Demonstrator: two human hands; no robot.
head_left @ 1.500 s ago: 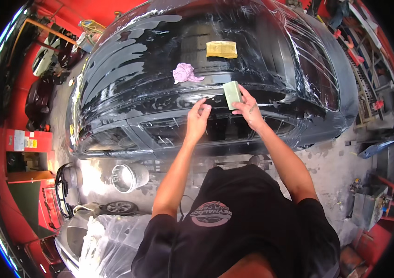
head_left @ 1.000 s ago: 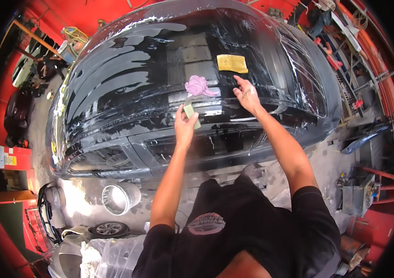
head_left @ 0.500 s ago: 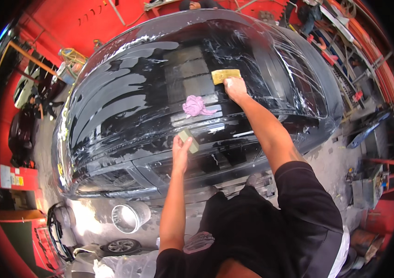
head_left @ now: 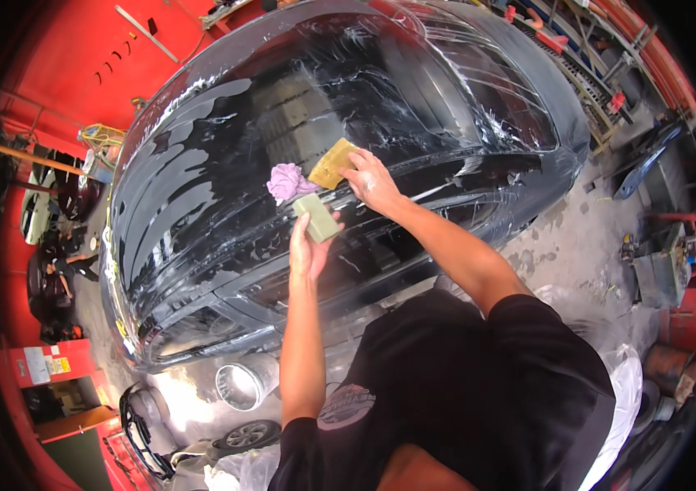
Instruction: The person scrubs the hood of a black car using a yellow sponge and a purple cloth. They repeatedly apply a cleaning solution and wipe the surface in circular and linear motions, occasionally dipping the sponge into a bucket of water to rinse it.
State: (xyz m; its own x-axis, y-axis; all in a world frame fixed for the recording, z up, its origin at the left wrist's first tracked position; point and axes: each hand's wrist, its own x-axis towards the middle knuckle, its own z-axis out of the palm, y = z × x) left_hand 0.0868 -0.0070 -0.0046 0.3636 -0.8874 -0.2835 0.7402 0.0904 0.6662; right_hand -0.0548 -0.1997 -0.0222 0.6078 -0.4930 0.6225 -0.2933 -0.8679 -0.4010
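A wet black car roof (head_left: 225,188), streaked with whitish suds, spreads out before me. My left hand (head_left: 311,245) grips a pale green block (head_left: 316,218), held just over the near edge of the roof. In my right hand (head_left: 372,182) is a yellow sponge (head_left: 332,164), pinched between thumb and fingers and tilted above the roof. Between the two, slightly left, a crumpled pink cloth (head_left: 287,182) lies on the roof. Sponge and block are close together; the sponge overlaps the cloth's right side in view.
On the floor at lower left stand a bucket (head_left: 241,385) and a wheel (head_left: 251,434). Another person (head_left: 78,266) is at the far left. A metal cabinet-like unit (head_left: 661,277) stands at right. Red walls (head_left: 78,57) surround the workspace.
My right hand has drawn the sponge back from farther up the roof, toward my left hand. My left hand has turned the green block slightly. The view has shifted.
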